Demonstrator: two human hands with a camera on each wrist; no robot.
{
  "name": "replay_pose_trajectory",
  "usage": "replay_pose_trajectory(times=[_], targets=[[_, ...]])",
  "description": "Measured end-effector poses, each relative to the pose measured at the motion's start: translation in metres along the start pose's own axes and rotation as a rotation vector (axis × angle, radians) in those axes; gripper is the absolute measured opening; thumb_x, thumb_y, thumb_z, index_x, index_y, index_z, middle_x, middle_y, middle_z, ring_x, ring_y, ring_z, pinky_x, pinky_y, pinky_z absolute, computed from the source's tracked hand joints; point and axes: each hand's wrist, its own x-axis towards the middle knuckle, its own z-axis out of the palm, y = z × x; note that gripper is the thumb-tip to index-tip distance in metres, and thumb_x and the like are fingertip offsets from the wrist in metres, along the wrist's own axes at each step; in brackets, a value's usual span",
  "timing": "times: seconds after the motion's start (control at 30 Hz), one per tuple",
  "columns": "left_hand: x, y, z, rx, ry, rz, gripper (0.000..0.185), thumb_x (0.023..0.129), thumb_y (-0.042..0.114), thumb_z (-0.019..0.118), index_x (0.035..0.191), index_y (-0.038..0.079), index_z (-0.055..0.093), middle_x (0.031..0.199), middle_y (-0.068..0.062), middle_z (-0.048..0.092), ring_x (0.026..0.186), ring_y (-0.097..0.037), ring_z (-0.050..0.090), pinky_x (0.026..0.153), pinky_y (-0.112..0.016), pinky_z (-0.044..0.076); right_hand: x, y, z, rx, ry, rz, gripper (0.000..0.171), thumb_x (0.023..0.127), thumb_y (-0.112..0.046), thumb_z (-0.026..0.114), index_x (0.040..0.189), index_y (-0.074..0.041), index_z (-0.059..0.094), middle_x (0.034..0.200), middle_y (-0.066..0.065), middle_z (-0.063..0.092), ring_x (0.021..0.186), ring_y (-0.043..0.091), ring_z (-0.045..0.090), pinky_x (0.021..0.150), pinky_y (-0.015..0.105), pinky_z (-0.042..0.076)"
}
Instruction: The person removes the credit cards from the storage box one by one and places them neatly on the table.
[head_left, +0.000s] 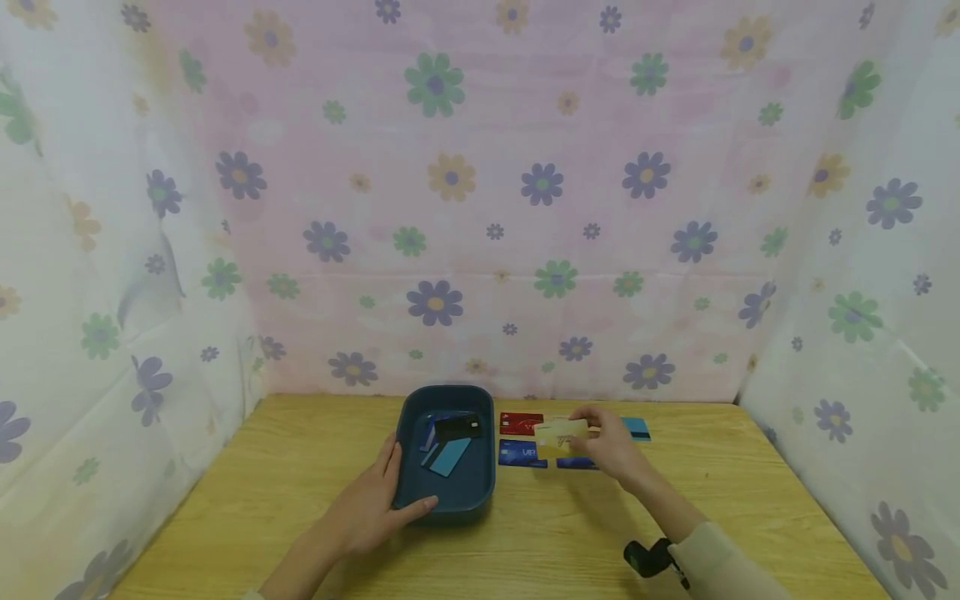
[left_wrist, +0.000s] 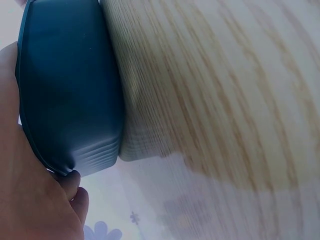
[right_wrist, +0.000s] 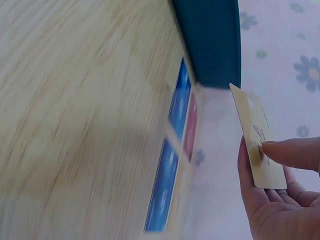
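Note:
My left hand [head_left: 367, 508] holds a dark teal plastic bin [head_left: 483, 492] by its left side, with the thumb over the near rim. Inside the bin lie a black card [head_left: 453, 427], a light blue card [head_left: 452, 457] and a darker blue card partly beneath them. Just right of the bin, my right hand [head_left: 611, 446] pinches a gold card [right_wrist: 260, 140] between thumb and fingers, raised over the table. Under and around it are a red card [head_left: 520, 423], a blue VIP card [head_left: 521, 453], another blue card [head_left: 576, 463] partly covered, and a light blue card [head_left: 636, 428].
The cards outside the bin lie flat on a wood-grain table [head_left: 285, 467]. A flower-patterned cloth [head_left: 480, 275] hangs behind the table and along both sides. A black device [head_left: 647, 558] is at the right wrist, by the sleeve.

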Motion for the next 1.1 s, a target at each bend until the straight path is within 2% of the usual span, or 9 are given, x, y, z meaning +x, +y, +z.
replay_pose_trajectory(times=[0.1,0.27,0.4,0.5,0.67,0.83,0.97,1.1], targets=[[0.001,-0.001,0.001,0.003,-0.002,-0.005,0.118,0.088,0.081,0.054,0.162,-0.003,0.015,0.171,-0.019,0.007,0.148,-0.046,0.032,0.113,-0.062,0.037,-0.003,0.007,-0.013,-0.025,-0.002,0.013,0.038,0.091,0.002,0.070,0.128,0.004,0.060,0.145,0.033,0.048,0.131,0.053,0.049,0.091,0.049,0.056],[0.000,-0.001,0.001,0.001,-0.003,-0.004,0.117,0.088,0.080,0.054,0.162,-0.003,0.016,0.171,-0.020,0.007,0.148,-0.046,0.031,0.113,-0.062,0.036,-0.007,0.018,-0.032,-0.061,-0.001,0.021,0.044,0.091,0.001,0.069,0.132,0.009,0.056,0.143,0.037,0.048,0.134,0.055,0.043,0.090,0.048,0.057],[0.000,0.000,0.000,0.000,-0.009,-0.006,0.117,0.088,0.080,0.053,0.162,-0.002,0.014,0.171,-0.019,0.006,0.149,-0.046,0.030,0.114,-0.061,0.035,-0.008,0.026,-0.044,-0.055,0.006,0.025,0.045,0.092,0.002,0.068,0.133,0.012,0.054,0.138,0.038,0.052,0.114,0.046,0.062,0.084,0.044,0.059],[-0.001,0.000,-0.001,-0.005,-0.011,-0.002,0.117,0.089,0.080,0.053,0.162,-0.003,0.014,0.171,-0.020,0.006,0.149,-0.046,0.030,0.114,-0.062,0.035,-0.008,0.032,-0.052,-0.052,0.006,0.033,0.045,0.092,0.003,0.067,0.134,0.013,0.052,0.132,0.037,0.056,0.100,0.039,0.067,0.083,0.046,0.059],[-0.001,0.000,-0.002,-0.007,-0.011,0.006,0.116,0.089,0.079,0.053,0.162,-0.003,0.015,0.170,-0.020,0.006,0.148,-0.047,0.030,0.113,-0.061,0.035,-0.009,0.040,-0.064,-0.092,0.011,0.049,0.044,0.093,-0.001,0.067,0.133,0.012,0.052,0.135,0.037,0.054,0.124,0.051,0.052,0.093,0.054,0.054],[-0.001,-0.001,-0.001,-0.006,-0.008,0.007,0.116,0.089,0.079,0.053,0.162,-0.003,0.015,0.170,-0.021,0.006,0.149,-0.047,0.030,0.114,-0.061,0.035,-0.008,0.051,-0.073,-0.114,0.015,0.079,0.044,0.095,-0.003,0.066,0.133,0.014,0.052,0.141,0.040,0.048,0.133,0.056,0.043,0.091,0.050,0.055],[-0.001,-0.002,0.000,-0.002,-0.003,0.005,0.116,0.089,0.079,0.054,0.162,-0.003,0.015,0.170,-0.020,0.006,0.149,-0.046,0.029,0.114,-0.061,0.035,-0.007,0.061,-0.078,-0.139,0.033,0.099,0.044,0.094,-0.001,0.066,0.132,0.015,0.052,0.137,0.040,0.050,0.126,0.052,0.049,0.084,0.043,0.056],[-0.001,-0.003,0.001,0.002,0.001,0.005,0.115,0.089,0.078,0.055,0.162,-0.003,0.016,0.170,-0.020,0.007,0.149,-0.046,0.030,0.114,-0.061,0.035,-0.004,0.067,-0.081,-0.146,0.037,0.112,0.042,0.092,0.002,0.065,0.129,0.018,0.052,0.129,0.039,0.056,0.108,0.040,0.057,0.074,0.035,0.054]])
